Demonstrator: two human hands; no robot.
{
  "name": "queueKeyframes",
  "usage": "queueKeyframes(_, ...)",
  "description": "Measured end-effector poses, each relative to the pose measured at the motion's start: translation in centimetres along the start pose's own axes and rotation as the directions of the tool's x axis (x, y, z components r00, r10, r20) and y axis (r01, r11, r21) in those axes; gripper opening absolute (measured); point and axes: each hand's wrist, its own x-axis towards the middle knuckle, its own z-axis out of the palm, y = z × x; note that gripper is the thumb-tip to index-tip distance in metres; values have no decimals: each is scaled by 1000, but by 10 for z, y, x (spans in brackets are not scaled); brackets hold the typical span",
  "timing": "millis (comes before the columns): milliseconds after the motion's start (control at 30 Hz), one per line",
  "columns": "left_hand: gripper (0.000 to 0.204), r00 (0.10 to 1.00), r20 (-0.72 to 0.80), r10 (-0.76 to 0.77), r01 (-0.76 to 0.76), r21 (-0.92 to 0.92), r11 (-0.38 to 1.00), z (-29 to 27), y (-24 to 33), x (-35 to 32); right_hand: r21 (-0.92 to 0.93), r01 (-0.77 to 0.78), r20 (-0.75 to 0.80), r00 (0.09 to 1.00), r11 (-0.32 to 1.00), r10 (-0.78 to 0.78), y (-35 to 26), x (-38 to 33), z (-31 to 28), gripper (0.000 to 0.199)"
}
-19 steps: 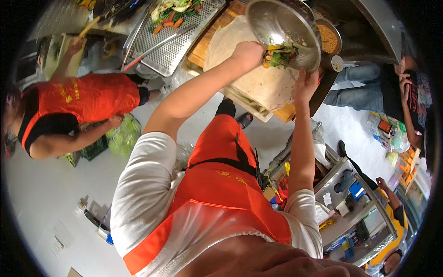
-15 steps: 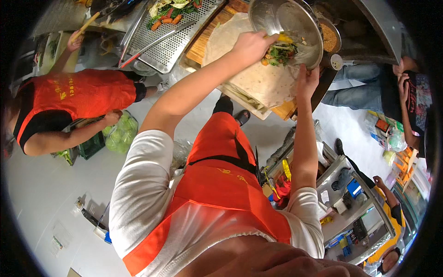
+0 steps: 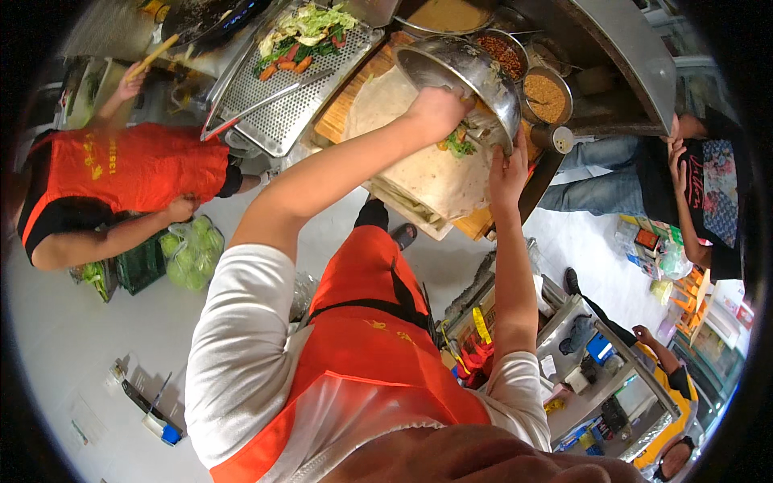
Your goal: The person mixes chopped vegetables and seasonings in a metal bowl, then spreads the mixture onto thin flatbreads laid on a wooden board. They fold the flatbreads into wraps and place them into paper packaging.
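Observation:
My right hand (image 3: 508, 173) grips the rim of a shiny metal mixing bowl (image 3: 506, 88), which is tipped on its side with its mouth toward the lower left. My left hand (image 3: 440, 111) reaches into that mouth with its fingers curled. What they hold is hidden, though a bit of yellow shows beside them. Under the bowl lies a large pale flatbread (image 3: 403, 181), stacked on others. Chopped green and orange filling (image 3: 459, 145) sits on the flatbread at the bowl's lower lip. A wooden board (image 3: 332, 127) is beneath the stack.
Left of the board, a perforated metal tray (image 3: 274, 109) holds vegetables, sausage pieces and red-handled tongs (image 3: 266, 103). Bowls of chopped nuts (image 3: 546, 95) and red chili (image 3: 501, 55) stand at the far right, near a small cup (image 3: 561, 140). A co-worker in a red apron (image 3: 137, 169) cooks at left.
The bowl has tilted further over and come lower toward the flatbread. My left hand has gone deeper behind its rim, and the yellow thing at my fingers is now mostly hidden.

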Motion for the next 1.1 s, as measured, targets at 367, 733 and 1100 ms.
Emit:
queueKeyframes(367, 36, 933, 229, -278, 293, -36, 955, -2, -18, -16, -45, 168, -14, 985, 985, -169, 10, -8, 5, 18)
queueKeyframes(733, 36, 989, 109, -99, 128, -304, 944, -3, 4, -35, -88, 170, 9, 985, 981, -170, -8, 17, -3, 34)
queueKeyframes(1100, 37, 953, 88, -289, 292, -23, 956, -11, -33, -29, -226, 196, -29, 978, 954, -207, -13, 11, -1, 12)
